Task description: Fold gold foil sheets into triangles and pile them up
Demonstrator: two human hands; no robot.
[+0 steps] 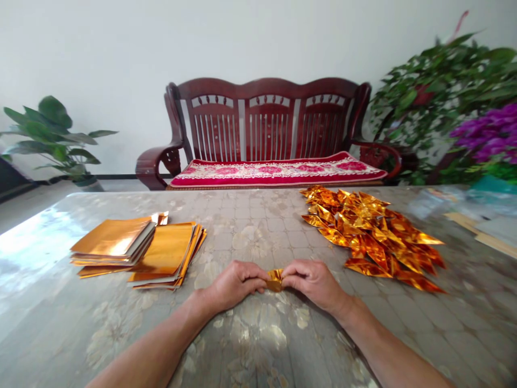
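Between my two hands, just above or on the tablecloth, is a small piece of folded gold foil paper. My left hand pinches its left end between thumb and fingers. Its right end is pinched the same way by my right hand. The fingertips hide both ends of the paper; only its shiny middle shows. To the left lie two overlapping stacks of flat gold foil sheets. A heap of folded, pointed gold foil pieces lies to the right, beyond my right hand.
A patterned, glossy cloth covers the table. Clear plastic bags and pale flat pieces lie at the right. Behind the table stands a dark red wooden bench, with potted plants to either side.
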